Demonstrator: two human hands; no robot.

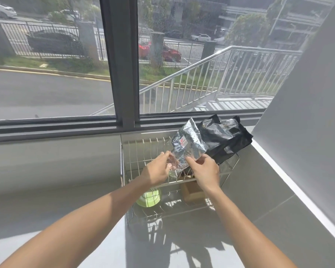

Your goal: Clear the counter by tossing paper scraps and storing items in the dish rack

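A two-tier metal wire dish rack stands on the grey counter against the wall under the window. Both my hands hold a silver foil packet with a small red-and-white label, upright over the rack's upper tier. My left hand grips its lower left corner. My right hand pinches its lower right edge. A black bag sits on the upper tier behind the packet. On the lower tier lie a green bowl and a brown box.
A large window with a dark frame rises behind the rack. A grey wall closes in on the right, with a tiled ledge running along it. Rack shadows fall on the counter in front.
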